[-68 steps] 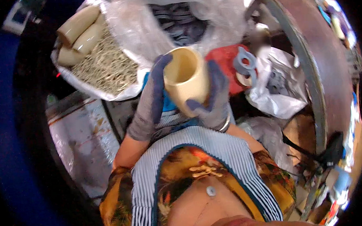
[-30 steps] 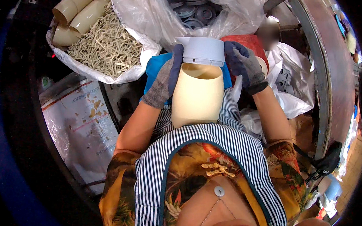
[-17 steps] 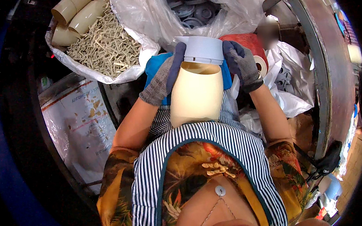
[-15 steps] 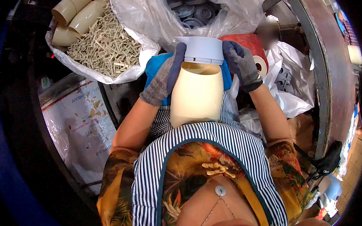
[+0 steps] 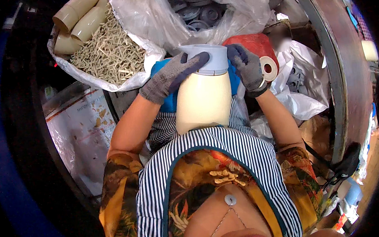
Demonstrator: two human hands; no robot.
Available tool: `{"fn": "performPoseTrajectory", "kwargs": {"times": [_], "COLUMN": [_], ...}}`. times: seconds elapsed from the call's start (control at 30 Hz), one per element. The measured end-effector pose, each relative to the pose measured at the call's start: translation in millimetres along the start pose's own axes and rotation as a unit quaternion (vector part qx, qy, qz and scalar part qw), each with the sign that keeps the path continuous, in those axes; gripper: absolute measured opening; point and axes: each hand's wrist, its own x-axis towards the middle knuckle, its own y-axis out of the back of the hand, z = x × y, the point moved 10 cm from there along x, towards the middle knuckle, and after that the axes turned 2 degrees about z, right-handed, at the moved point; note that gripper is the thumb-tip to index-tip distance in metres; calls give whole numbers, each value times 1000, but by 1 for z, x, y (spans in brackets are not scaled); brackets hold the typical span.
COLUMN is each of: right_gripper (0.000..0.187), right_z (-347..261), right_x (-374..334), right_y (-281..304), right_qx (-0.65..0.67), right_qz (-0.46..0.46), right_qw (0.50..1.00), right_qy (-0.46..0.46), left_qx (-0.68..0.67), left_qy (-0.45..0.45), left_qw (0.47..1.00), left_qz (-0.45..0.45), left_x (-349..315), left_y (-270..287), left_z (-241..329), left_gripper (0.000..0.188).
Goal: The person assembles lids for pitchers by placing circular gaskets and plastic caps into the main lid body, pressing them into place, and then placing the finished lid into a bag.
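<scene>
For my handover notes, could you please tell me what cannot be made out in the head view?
In the head view:
Inside of the cream container: hidden by the grey-blue collar on top.
Container's base: out of sight at the striped apron.
Left front of the collar: covered by the left hand.
Right hand: some fingers folded away, so any hold cannot be told.
Dark round parts: cut off by the upper edge.

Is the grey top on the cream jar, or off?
On: the top sits over the jar, hiding its mouth. Whether fully locked, I cannot tell.
</scene>
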Motion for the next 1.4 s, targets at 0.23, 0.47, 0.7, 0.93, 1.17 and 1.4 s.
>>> {"fn": "performPoseTrajectory", "kwargs": {"times": [0.23,0.47,0.7,0.93,1.17,1.4], "right_gripper": [30,29,33,64,55,55], "right_z": [-43,-46,-50,22,83,8], "right_x": [-14,-24,-24,-56,-62,-99], "right_y": [7,13,11,101,154,226], "right_qx": [-46,-26,-13,-434,-147,-45], "right_qz": [24,40,14,240,233,281], "right_qw": [996,997,997,867,961,958], "right_qy": [77,66,75,44,-10,18], "left_qx": [-145,-497,-459,-435,-366,-183], "left_qy": [43,305,351,315,84,-106], "left_qw": [987,812,815,835,913,960], "left_qz": [-49,-26,-45,118,161,185], "left_x": [-16,-21,-10,-31,109,164], "left_y": [-25,-38,-29,11,14,-104], "left_z": [-13,-15,12,4,18,30], "left_gripper": [56,55,63,67,79,103]}}
